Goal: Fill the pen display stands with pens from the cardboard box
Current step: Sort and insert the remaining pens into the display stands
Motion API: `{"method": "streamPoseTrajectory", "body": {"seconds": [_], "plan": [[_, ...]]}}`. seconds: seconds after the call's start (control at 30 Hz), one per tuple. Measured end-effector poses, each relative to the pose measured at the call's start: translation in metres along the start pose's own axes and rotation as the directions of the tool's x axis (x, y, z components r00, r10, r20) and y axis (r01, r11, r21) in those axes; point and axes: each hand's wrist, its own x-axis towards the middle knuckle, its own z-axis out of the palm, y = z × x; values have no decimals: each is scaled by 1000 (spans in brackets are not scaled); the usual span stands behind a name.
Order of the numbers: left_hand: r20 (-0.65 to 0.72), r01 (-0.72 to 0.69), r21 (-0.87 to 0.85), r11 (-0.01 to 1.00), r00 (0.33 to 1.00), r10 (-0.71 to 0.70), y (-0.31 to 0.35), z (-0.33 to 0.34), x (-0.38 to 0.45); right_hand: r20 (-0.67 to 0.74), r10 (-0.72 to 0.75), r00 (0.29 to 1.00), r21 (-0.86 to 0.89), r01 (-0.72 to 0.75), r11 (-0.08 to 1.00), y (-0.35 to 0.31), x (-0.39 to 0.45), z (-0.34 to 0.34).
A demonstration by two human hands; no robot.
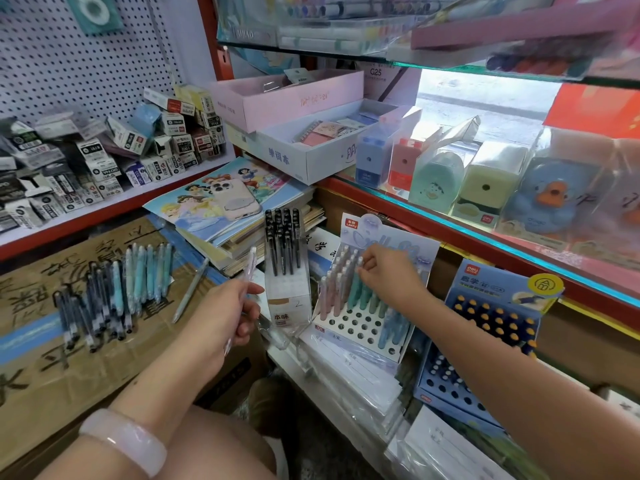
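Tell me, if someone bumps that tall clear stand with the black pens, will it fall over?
Probably, yes. The clear stand looks tall and narrow, and its black pens sit high up, so it is likely top-heavy. It also looks like thin, light plastic, so a nudge from the left hand beside it might tip it.

I'm seeing the white pastel pen stand (360, 327) sitting tilted on stacked packs, its holed tray partly filled — pink, teal and light-blue pens (363, 296) are standing in rows, front holes lying bare. The flattened cardboard box (52, 355) is lying at left, carrying a fanned heap of loose pens (114, 292) — dark ones nearer, pale blue behind.
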Motion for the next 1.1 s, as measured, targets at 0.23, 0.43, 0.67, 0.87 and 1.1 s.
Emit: {"method": "streamPoseTrajectory", "body": {"seconds": [0.23,0.43,0.67,0.87,1.1], "plan": [[13,-43,15,999,999,43,-2,0,0,106,-3,994,-246,29,969,1,1,11],[86,-111,68,992,991,105,-4,2,-4,111,38,993,-332,1,943,1,5,15],[162,-170,107,980,975,152,-4,0,-6,142,-53,988,233,19,972,-39,-11,-5],[233,-190,105,976,959,161,-4,5,-10,267,-210,941,594,12,805,-71,-22,-9],[213,-322,387,864,943,256,-4,-2,-6,174,-184,967,584,49,811,-66,-19,-23]]}}
